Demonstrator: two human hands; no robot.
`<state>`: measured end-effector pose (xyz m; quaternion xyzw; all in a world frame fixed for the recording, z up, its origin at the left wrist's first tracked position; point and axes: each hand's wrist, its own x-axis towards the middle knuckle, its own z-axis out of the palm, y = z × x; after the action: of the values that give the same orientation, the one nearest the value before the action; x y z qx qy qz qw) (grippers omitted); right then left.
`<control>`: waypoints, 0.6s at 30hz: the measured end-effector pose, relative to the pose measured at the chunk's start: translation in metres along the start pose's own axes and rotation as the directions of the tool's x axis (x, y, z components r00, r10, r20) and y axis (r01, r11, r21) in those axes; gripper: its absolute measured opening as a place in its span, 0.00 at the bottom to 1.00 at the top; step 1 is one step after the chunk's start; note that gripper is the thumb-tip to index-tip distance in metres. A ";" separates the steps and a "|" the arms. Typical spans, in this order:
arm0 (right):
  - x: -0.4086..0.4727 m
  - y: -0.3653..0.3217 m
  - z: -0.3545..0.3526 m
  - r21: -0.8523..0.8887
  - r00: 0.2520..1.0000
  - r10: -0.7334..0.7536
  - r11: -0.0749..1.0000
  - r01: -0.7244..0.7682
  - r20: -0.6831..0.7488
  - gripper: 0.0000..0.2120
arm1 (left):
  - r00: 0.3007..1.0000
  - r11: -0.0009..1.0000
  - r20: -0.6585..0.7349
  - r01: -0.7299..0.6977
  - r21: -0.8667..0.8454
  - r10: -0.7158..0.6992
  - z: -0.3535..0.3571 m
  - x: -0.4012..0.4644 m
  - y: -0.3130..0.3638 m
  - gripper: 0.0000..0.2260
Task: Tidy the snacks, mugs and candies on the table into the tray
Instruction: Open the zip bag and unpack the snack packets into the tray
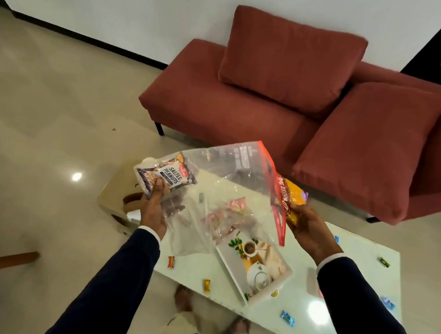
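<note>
I hold a clear zip bag (229, 177) with a red seal strip up over the white table (349, 270). My left hand (153, 209) grips its left edge together with a salted peanuts packet (166, 175). My right hand (310, 227) grips the red strip side and an orange snack packet (293, 196). Through the plastic a pink packet (227, 213) shows. Below the bag a white tray (255, 270) with a printed teapot picture lies on the table. Wrapped candies lie scattered: red (171, 262), gold (206, 285), blue (287, 318), green (384, 262).
A red sofa (217, 108) with two cushions stands beyond the table. A beige box (121, 192) sits on the floor at the table's left end. My feet (184, 297) show under the table's near edge. A wooden leg (7, 259) lies at left.
</note>
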<state>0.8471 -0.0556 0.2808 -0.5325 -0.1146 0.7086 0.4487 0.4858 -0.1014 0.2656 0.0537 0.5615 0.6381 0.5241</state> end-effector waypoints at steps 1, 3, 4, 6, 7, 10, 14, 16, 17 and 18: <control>0.003 0.003 -0.002 0.002 1.000 0.010 1.000 -0.010 0.000 0.29 | 1.000 1.000 -0.023 -0.008 -0.024 0.007 -0.002 0.003 0.001 0.19; 0.007 0.008 -0.006 -0.023 1.000 0.012 1.000 -0.012 0.022 0.30 | 0.998 0.999 -0.060 -0.022 -0.046 0.019 -0.006 0.008 0.001 0.18; 0.012 0.011 -0.008 -0.045 1.000 -0.007 0.999 0.008 0.021 0.30 | 0.995 0.998 -0.092 -0.033 -0.047 0.029 -0.008 0.013 0.002 0.18; 0.022 0.017 -0.013 -0.027 0.997 -0.078 0.997 0.077 -0.018 0.27 | 0.984 0.996 -0.168 -0.063 -0.068 0.051 -0.017 0.028 0.002 0.22; 0.028 0.021 -0.018 0.002 0.993 -0.105 0.994 0.105 -0.057 0.26 | 0.979 0.993 -0.195 -0.079 -0.085 0.061 -0.022 0.035 0.004 0.24; 0.046 0.039 -0.028 -0.010 0.976 -0.092 0.996 0.092 -0.198 0.20 | 0.968 0.988 -0.237 -0.109 -0.109 0.080 -0.037 0.061 0.004 0.25; 0.076 0.093 -0.038 -0.358 0.952 -0.046 0.931 -0.069 -0.302 0.08 | 0.971 0.993 -0.234 -0.078 -0.088 0.055 -0.050 0.088 -0.018 0.25; 0.103 0.126 -0.045 -0.475 0.949 -0.011 0.868 -0.148 -0.316 0.11 | 0.973 0.997 -0.226 -0.057 -0.057 0.043 -0.053 0.100 -0.041 0.24; 0.113 0.139 -0.047 -0.509 0.948 0.009 0.842 -0.178 -0.317 0.13 | 0.977 0.998 -0.213 -0.039 -0.050 0.028 -0.052 0.103 -0.048 0.23; 0.123 0.150 -0.047 -0.540 0.950 0.031 0.816 -0.204 -0.312 0.16 | 0.980 0.998 -0.199 -0.027 -0.054 0.016 -0.051 0.105 -0.056 0.21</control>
<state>0.8066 -0.0626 0.0851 -0.7449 -0.2194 0.5838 0.2370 0.4396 -0.0684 0.1490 -0.0191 0.5921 0.6614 0.4600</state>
